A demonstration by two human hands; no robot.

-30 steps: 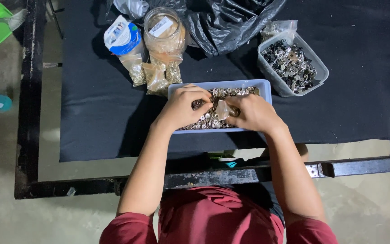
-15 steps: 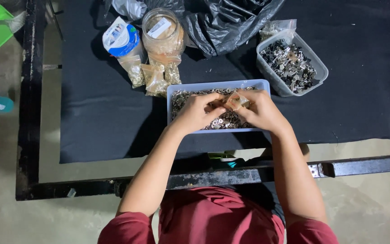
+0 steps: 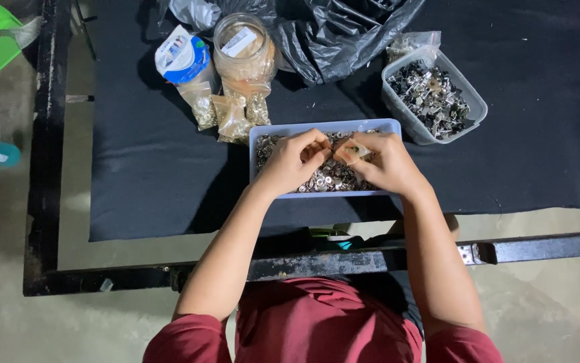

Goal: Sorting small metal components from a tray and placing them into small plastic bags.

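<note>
Small clear packet (image 3: pixel 356 152) sits over the blue tray (image 3: pixel 323 126) of metal parts near the worktop's front edge, pinched in the right hand (image 3: pixel 387 163) fingers; left hand (image 3: pixel 291 163) fingers, closed, meet it from the left.

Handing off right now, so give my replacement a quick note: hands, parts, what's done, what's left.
Left hand: over the blue tray, fingertips pinched at the small metal parts.
Right hand: over the tray too, holding a small clear bag.
Filled bags lie left of the tray, by a jar.
Grey tub of other parts sits right.
Left: the tray is far from empty.
</note>
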